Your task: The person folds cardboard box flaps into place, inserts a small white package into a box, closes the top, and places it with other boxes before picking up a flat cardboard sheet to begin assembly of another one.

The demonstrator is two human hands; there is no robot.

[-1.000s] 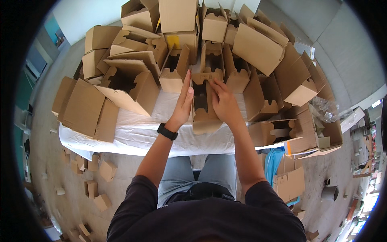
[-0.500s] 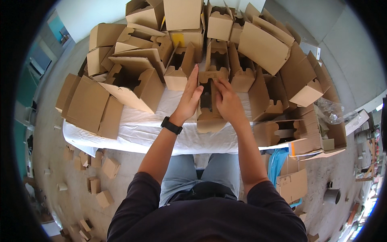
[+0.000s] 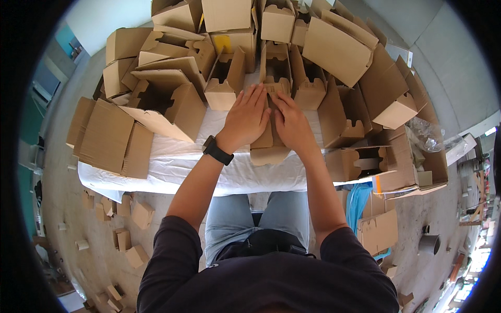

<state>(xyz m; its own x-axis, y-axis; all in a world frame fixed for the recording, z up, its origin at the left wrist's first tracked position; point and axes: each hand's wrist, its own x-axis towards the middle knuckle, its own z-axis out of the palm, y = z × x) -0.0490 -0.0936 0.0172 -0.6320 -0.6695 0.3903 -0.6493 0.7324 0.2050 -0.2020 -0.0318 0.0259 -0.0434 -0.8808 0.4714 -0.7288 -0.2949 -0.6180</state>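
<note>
A narrow brown cardboard box [image 3: 269, 156] stands in front of me on the white cloth, its near flap folded out toward me. Across its left side and top lies my left hand [image 3: 245, 119], flat, fingers stretched forward and a black watch on the wrist. My right hand [image 3: 293, 125] rests on the box's right side, its fingers extended toward the far end and touching the cardboard there. Neither hand grasps anything. Much of the box's middle is hidden beneath the hands. Just beyond it sits another open-topped box [image 3: 277, 65].
Open and tilted boxes crowd the table's back and sides, among them a wide open box [image 3: 189, 116] at left and a large carton [image 3: 407, 169] at right with clear plastic wrap [image 3: 425, 136]. White cloth [image 3: 219, 175] covers the table. Small cardboard pieces [image 3: 142, 215] litter the floor.
My left hand has turned from edge-on beside the box to lying flat over it. The opening between my hands is now mostly covered. My right hand stays at the right side.
</note>
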